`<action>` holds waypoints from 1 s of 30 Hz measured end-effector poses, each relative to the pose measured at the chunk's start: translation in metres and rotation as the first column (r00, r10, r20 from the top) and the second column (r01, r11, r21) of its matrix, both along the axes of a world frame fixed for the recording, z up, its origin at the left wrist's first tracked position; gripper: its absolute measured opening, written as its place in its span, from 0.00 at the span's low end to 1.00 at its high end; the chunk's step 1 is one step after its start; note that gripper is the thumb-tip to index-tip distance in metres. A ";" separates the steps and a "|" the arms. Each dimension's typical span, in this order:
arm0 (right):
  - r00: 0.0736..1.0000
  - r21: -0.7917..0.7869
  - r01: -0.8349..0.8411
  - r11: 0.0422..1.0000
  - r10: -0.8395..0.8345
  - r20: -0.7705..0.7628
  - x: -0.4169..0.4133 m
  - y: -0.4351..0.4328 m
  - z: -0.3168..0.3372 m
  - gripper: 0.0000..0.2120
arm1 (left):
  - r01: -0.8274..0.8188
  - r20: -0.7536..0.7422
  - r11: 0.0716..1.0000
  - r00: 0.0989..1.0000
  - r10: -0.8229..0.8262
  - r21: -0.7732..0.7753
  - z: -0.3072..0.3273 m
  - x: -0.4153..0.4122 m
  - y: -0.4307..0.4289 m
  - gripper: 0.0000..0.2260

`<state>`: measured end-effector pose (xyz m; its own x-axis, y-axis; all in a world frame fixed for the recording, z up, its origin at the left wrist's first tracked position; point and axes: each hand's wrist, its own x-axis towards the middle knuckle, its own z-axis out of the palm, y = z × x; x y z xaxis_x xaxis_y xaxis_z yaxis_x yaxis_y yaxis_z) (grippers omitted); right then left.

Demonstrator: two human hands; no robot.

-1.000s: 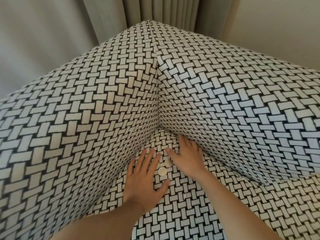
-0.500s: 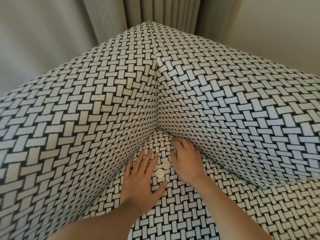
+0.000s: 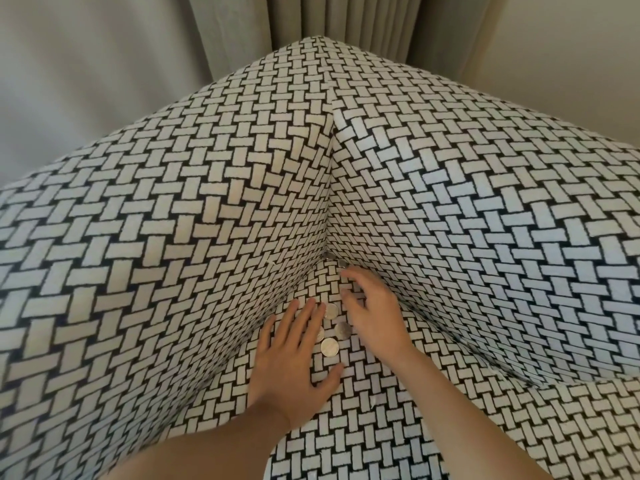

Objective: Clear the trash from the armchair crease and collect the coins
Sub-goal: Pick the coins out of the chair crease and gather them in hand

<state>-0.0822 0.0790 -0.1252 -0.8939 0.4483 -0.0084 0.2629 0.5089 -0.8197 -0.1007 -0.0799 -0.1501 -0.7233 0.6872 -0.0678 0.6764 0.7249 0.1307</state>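
Several silver coins lie on the black-and-white woven seat cushion (image 3: 363,410) between my hands: one (image 3: 331,310) furthest back, one (image 3: 343,330) to the right, one (image 3: 329,347) nearest me, and one (image 3: 320,332) half under my left fingertips. Two more coins (image 3: 331,255) (image 3: 343,263) poke out of the corner crease. My left hand (image 3: 294,355) rests flat on the seat, fingers straight. My right hand (image 3: 374,313) is arched over the seat just in front of the crease, fingertips bent down onto the fabric, nothing visibly pinched. No trash is visible.
The armchair's back (image 3: 207,220) and right arm (image 3: 485,220) rise steeply and meet in a vertical seam above the corner. Grey curtains (image 3: 346,15) hang behind the chair, with a pale wall (image 3: 571,46) to the right.
My right hand has curled its fingers and drawn back from the crease. Two coins lay between my hands before; now several lie there, and two more show in the corner.
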 end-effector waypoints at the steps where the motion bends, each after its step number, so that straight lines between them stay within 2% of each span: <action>1: 0.998 -0.067 0.010 0.998 -0.006 0.059 -0.004 0.000 0.000 0.19 | 0.001 0.005 1.000 1.000 -0.001 0.006 0.000 0.000 0.000 0.34; 3: 0.980 -0.139 0.053 0.989 -0.025 0.199 -0.012 0.000 -0.002 0.24 | 0.005 0.010 1.000 1.000 -0.006 0.011 0.000 0.000 -0.001 0.34; 6: 0.920 -0.030 0.022 0.999 -0.008 0.391 -0.019 0.002 -0.009 0.28 | -0.002 0.036 1.000 0.999 0.002 0.011 0.000 0.000 0.000 0.33; 11: 0.842 0.166 -0.147 0.975 0.035 0.538 -0.026 0.006 -0.012 0.29 | -0.012 0.031 1.000 0.999 0.011 0.020 -0.007 0.000 -0.003 0.34; 22: 0.878 0.273 -0.260 0.926 0.110 0.466 0.002 0.023 0.005 0.25 | -0.002 0.011 1.000 1.000 0.001 0.024 -0.004 0.001 -0.002 0.34; 26: 0.870 0.277 -0.300 0.913 0.142 0.473 0.025 0.020 0.018 0.24 | -0.008 0.005 0.999 1.000 0.008 0.041 -0.006 0.001 -0.002 0.33; 30: 0.852 0.232 -0.354 0.906 0.211 0.479 0.038 0.008 0.034 0.18 | -0.010 0.008 0.999 1.000 0.010 0.042 -0.008 0.000 -0.004 0.33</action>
<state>-0.0438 0.0867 -0.0910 -0.9173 0.2209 -0.3312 0.3592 0.8178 -0.4497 -0.1004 -0.0842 -0.1581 -0.7298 0.6823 -0.0443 0.6680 0.7253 0.1662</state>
